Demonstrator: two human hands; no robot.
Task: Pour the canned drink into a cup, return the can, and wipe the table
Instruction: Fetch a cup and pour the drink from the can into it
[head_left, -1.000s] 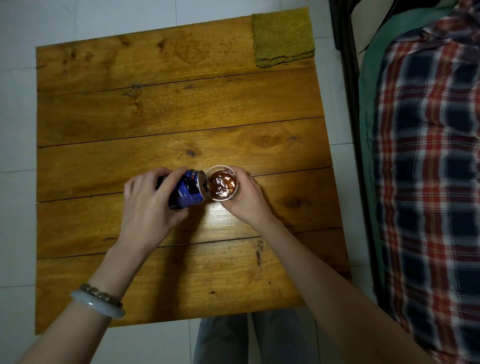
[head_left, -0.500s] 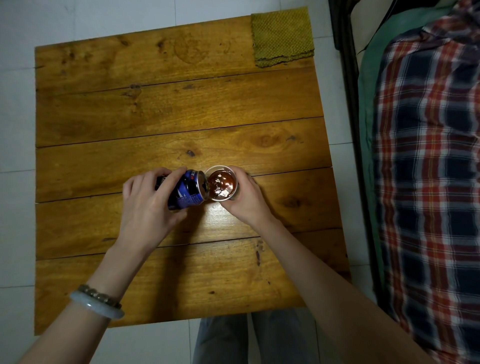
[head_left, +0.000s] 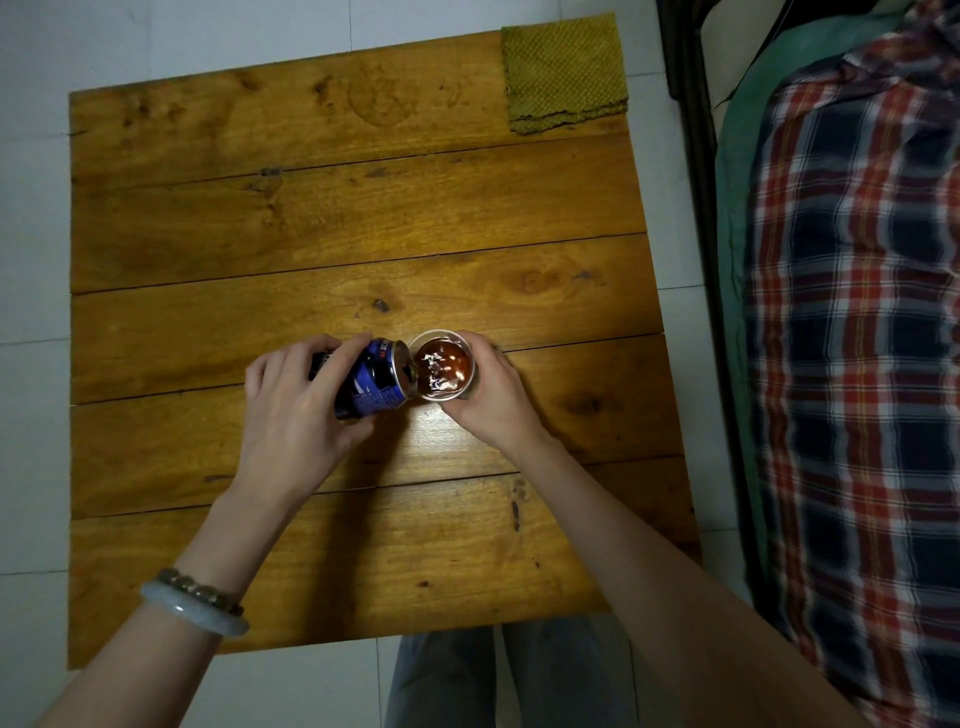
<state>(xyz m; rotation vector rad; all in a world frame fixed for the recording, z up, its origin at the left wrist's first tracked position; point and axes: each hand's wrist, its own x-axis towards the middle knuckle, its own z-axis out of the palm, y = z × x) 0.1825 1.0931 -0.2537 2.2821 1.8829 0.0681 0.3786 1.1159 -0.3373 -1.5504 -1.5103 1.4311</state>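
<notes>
Our left hand (head_left: 296, 415) wraps the blue can (head_left: 375, 379), tipped nearly flat, mouth at the rim of the cup (head_left: 441, 366); our right hand (head_left: 493, 400) curls round the cup's far side, steadying it on the bench (head_left: 363, 234). Cup looks close to full with dark fizzy drink. We judge the cup thin and soft, easy to crush or tip, so hold it low and lightly; can getting lighter, maybe slick, grip mid-body. Green cloth (head_left: 563, 73) lies at the bench's far right corner, well apart.
</notes>
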